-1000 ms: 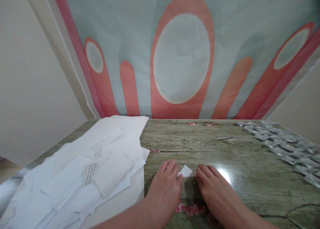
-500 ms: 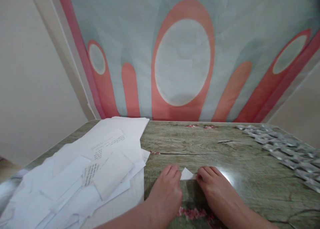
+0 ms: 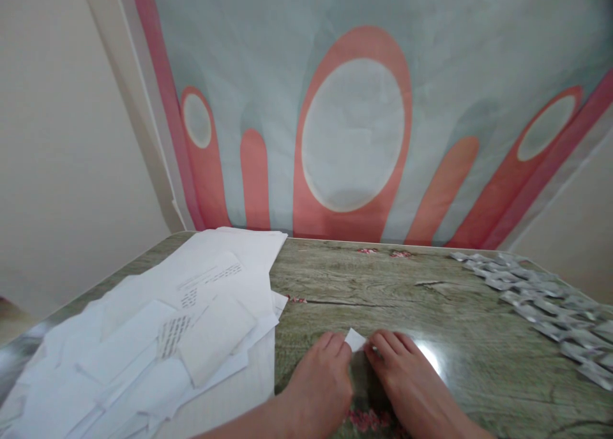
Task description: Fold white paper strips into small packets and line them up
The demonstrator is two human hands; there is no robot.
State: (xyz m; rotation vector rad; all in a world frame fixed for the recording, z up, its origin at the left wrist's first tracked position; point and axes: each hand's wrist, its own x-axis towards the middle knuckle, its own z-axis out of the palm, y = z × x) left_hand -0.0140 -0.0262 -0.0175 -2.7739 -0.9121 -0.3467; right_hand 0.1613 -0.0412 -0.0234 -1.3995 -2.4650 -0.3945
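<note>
A small folded piece of white paper [image 3: 354, 340] lies between my two hands, low in the middle of the head view. My left hand [image 3: 322, 376] has its fingers curled down over the paper's left side. On the other side, my right hand [image 3: 398, 370] grips the paper's right end between thumb and curled fingers. Only a pointed white part shows in the gap; the rest is hidden under the fingers. Both hands rest close to the wood-patterned tabletop [image 3: 345, 279].
A wide heap of loose white papers [image 3: 138, 337], some printed, covers the table's left side. Along the right edge lie rows of small folded grey-white paper pieces [image 3: 541, 305]. Behind the table hangs a pale backdrop [image 3: 435, 56] with red shapes.
My right hand has moved left, closer to my left hand, and less of the white paper shows between them. The camera view has tilted slightly.
</note>
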